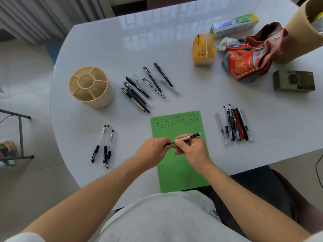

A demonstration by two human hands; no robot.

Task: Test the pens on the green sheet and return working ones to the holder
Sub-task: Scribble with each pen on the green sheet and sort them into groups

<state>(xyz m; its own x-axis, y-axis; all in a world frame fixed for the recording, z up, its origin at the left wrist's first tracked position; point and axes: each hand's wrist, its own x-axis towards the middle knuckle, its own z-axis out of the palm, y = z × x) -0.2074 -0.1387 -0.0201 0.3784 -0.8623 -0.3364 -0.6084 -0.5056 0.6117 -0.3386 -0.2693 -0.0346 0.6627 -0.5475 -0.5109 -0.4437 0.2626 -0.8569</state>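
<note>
Pen [187, 137] gripped by both hands [151, 148] [192, 149] over green sheet [180, 170]; holder [91, 86], loose pens [145, 86], tissue pack [203, 49] ring the counter [108, 49].

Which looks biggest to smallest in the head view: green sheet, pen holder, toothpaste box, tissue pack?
1. green sheet
2. pen holder
3. toothpaste box and tissue pack: these look about alike, and both lie farther from the camera, so I won't rank them.
</note>
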